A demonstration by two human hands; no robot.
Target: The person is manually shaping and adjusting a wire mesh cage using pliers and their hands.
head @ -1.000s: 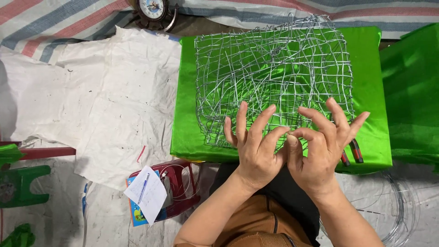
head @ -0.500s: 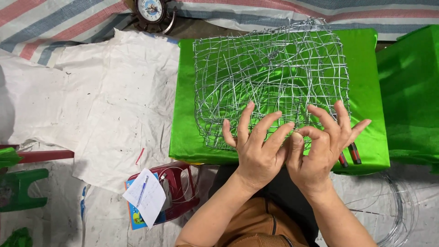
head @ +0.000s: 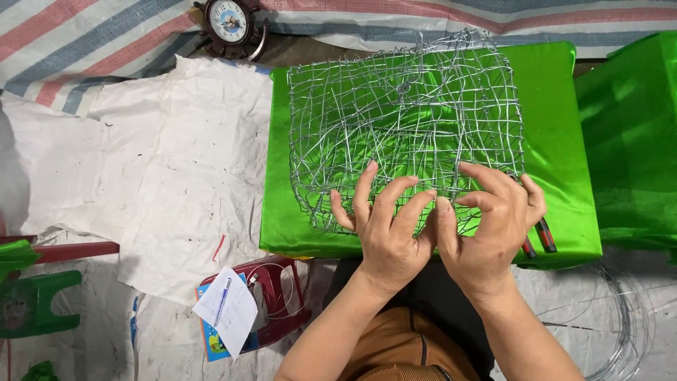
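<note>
Head view | wire mesh basket (head: 405, 120) under fingertips | left hand (head: 386, 233), right hand (head: 490, 226) spread wide

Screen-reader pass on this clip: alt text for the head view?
Both hands, left hand and right hand, press their fingers into the near edge of a silver wire mesh basket lying on a green cloth-covered table. A red stool with papers stands lower left.

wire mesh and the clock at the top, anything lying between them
In the head view, nothing lies between the wire mesh and the clock: only the green cover's edge, white sheet and bare dark ground.
</note>
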